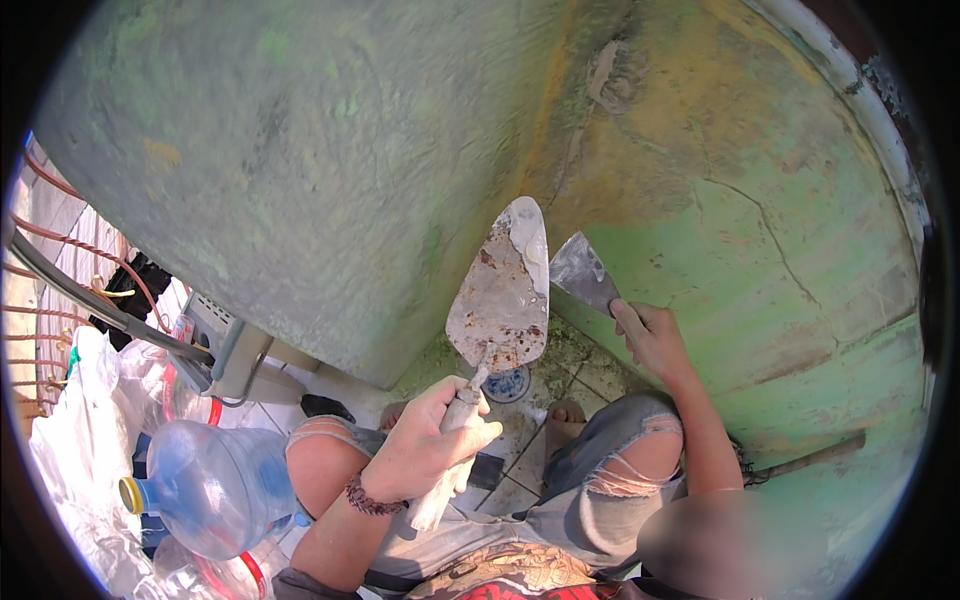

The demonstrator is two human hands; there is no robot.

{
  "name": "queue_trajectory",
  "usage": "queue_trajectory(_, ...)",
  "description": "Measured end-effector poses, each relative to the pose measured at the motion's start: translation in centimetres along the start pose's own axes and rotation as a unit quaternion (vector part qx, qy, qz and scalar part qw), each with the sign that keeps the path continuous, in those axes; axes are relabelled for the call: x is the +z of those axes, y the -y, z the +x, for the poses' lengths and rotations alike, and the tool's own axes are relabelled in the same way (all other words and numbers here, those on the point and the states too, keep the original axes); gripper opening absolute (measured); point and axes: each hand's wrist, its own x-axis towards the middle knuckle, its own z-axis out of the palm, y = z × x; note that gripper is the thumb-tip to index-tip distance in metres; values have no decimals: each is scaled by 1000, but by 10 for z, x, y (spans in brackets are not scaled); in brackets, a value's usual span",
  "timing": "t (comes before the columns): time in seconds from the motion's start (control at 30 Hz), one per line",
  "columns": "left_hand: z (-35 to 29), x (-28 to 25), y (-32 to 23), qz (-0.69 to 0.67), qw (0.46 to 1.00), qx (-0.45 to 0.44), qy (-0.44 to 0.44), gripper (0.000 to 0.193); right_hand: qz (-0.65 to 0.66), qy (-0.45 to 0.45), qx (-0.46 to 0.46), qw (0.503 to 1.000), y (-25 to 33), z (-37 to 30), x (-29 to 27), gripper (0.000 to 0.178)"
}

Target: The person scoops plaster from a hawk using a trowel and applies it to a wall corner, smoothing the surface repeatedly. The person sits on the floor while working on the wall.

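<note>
My left hand (425, 445) is closed round the pale, worn handle of a pointed trowel (500, 290). Its broad blade points up and away from me, with rust spots and a smear of wet whitish paste along its right side and tip. My right hand (652, 340) grips a putty knife (583, 272); its handle is hidden in the fist. The putty knife's grey, flared blade lies close to the trowel's right edge; whether the two touch I cannot tell. Beyond the tools two walls meet in a corner: a grey-green wall (270, 150) and a cracked green wall (770, 240).
Large clear water bottles (215, 490) stand at the left beside white plastic bags (80, 440). A grey appliance (222, 345) is near the left wall's edge. Below the trowel is a round floor drain (508, 385) in dirty tiles. A stick (810, 458) leans at the lower right.
</note>
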Motion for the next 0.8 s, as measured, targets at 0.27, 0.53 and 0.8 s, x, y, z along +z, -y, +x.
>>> queue_trajectory(0.27, 3, 14, 10, 61, 993, -4, -98, 25, 283, 69, 46, 956, 25, -74, -30, 40)
queue_trajectory(0.53, 8, 20, 30, 373, 897, 172, -160, 26, 480, 217, 110, 843, 37, -139, 22, 32)
queue_trajectory(0.8, 9, 21, 45, 365, 887, 221, -177, 23, 487, 256, 166, 819, 62, -126, -21, 31)
